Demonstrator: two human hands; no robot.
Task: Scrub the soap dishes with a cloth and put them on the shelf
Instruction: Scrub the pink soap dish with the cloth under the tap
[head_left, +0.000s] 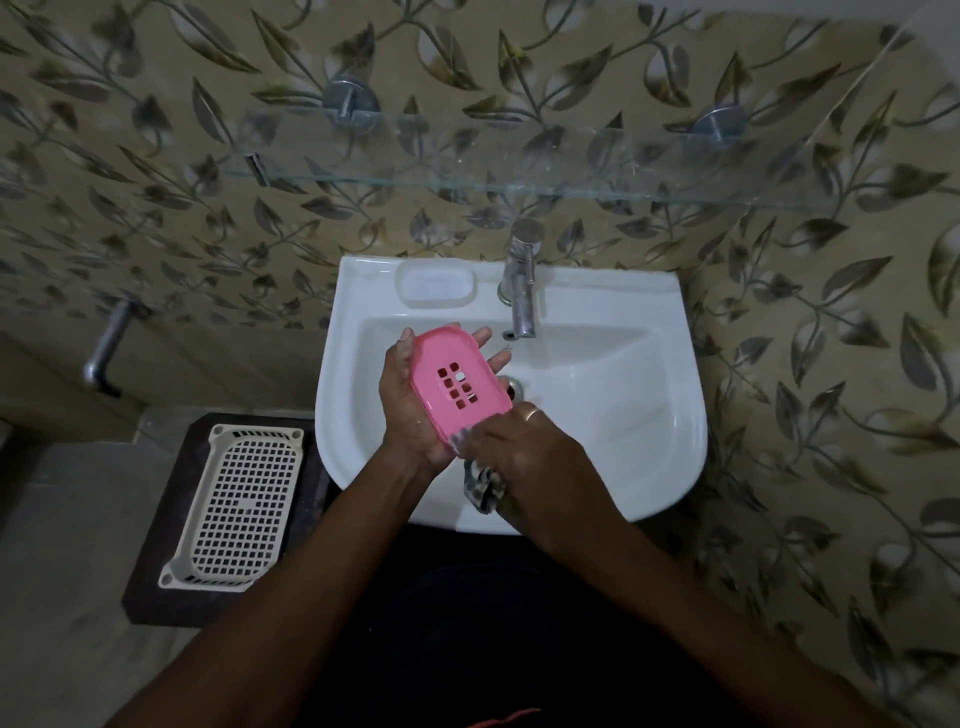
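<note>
The leaf-patterned wall (156, 234) rises behind the sink (675, 415). The glass shelf (467, 156) is fixed to that wall above the sink's back rim, and no dish shows on it. The sink itself is white, and both hands work over its bowl. Left of the sink, and lower, a cream perforated tray (244, 499) lies on a dark stand (156, 587). The tap (522, 291) stands on the sink's back rim, right of centre.

The pink soap dish (457, 387) is held over the left half of the sink's bowl, tilted, with its slotted face up. The left hand (405, 410) holds it from beneath: the fingers reach past the dish's far edge and the thumb hooks its left rim. The right hand (524, 447), over the sink's near rim, grips a bunched patterned cloth (483, 488) and presses it to the near end of the dish.

The task looks early. This dish is mid-scrub, nothing has gone to the shelf, and no other soap dish is in view, so I cannot tell how many are left.

The way from the sink up to the shelf looks open on the left. On the right, the tap sits close to the dish's far end. The shelf's front edge juts out over the sink's back rim, so the dish must clear it.
</note>
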